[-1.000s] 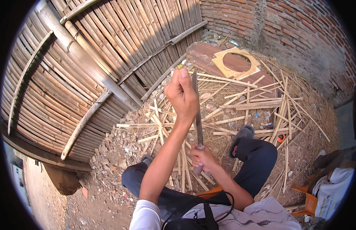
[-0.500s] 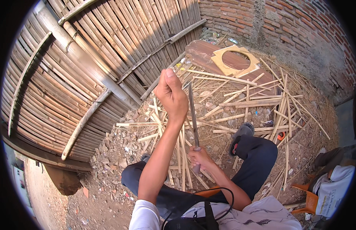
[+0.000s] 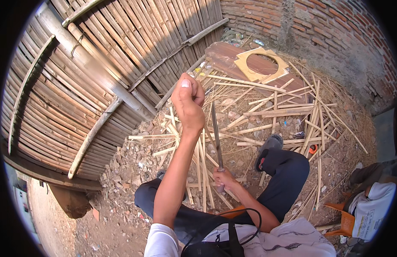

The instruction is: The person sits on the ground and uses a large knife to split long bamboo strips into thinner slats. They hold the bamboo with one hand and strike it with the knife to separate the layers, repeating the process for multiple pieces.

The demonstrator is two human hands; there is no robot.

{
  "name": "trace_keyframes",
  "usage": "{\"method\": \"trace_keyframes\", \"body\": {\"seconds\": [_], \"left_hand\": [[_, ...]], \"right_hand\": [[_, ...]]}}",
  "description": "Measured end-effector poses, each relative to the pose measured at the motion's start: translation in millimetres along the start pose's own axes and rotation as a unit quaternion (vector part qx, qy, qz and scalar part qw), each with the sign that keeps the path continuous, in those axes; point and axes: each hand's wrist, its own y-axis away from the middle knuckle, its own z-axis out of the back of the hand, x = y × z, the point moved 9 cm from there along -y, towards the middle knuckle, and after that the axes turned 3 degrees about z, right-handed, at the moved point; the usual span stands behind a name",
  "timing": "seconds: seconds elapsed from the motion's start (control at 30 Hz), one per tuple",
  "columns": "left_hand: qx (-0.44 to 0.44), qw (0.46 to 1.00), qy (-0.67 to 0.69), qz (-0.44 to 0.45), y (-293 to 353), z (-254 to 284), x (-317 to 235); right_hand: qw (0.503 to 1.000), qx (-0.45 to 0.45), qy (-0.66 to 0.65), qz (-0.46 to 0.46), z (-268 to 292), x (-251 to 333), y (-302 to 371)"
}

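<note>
My left hand [image 3: 189, 102] is raised in front of me, its fingers curled into a fist with the thumb on top. Whatever it may grip is hidden by the fingers. Lower down and to the right, my right hand [image 3: 225, 178] is wrapped round the handle of a long, narrow-bladed knife [image 3: 216, 135]. The dark blade points up and away from me, its tip just right of my left wrist and seemingly apart from it. Pale bamboo strips [image 3: 199, 171] lie on the ground below both hands, between my bent legs.
More bamboo strips [image 3: 288, 112] lie crisscrossed ahead and right. Beyond them, a yellowish board with a round hole [image 3: 245, 64] rests on a brown board [image 3: 222, 55]. A bamboo wall [image 3: 100, 85] stands left, a brick wall [image 3: 318, 30] behind. Another person [image 3: 371, 210] sits at the right by an orange chair [image 3: 346, 223].
My left fist has turned at the wrist and shifted slightly left. The knife in my right hand has come down a little, its tip now lower.
</note>
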Motion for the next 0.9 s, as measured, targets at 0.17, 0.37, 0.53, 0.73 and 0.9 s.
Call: {"method": "trace_keyframes", "body": {"seconds": [0.17, 0.37, 0.53, 0.73, 0.9], "left_hand": [[0.019, 1.000, -0.001, 0.012, 1.3, -7.6, 1.2], [0.002, 0.999, -0.002, 0.041, -1.0, -12.9, 4.3], [-0.044, 0.989, -0.139, -0.016, -2.6, -8.3, 2.5], [0.200, 0.959, -0.201, -0.016, 24.5, -54.4, 1.0], [0.052, 0.863, -0.491, -0.107, 39.6, -70.0, 0.2]], "right_hand": [[0.985, -0.053, -0.095, -0.134, 76.7, -94.1, -26.3], [0.987, -0.071, -0.106, -0.096, 93.6, -94.7, -31.0], [0.995, -0.086, -0.017, -0.037, 67.5, -56.1, -22.0], [0.995, -0.090, -0.041, -0.008, 60.5, -35.0, -10.7], [0.991, -0.124, -0.042, 0.009, 71.3, -27.0, -8.9]]}}
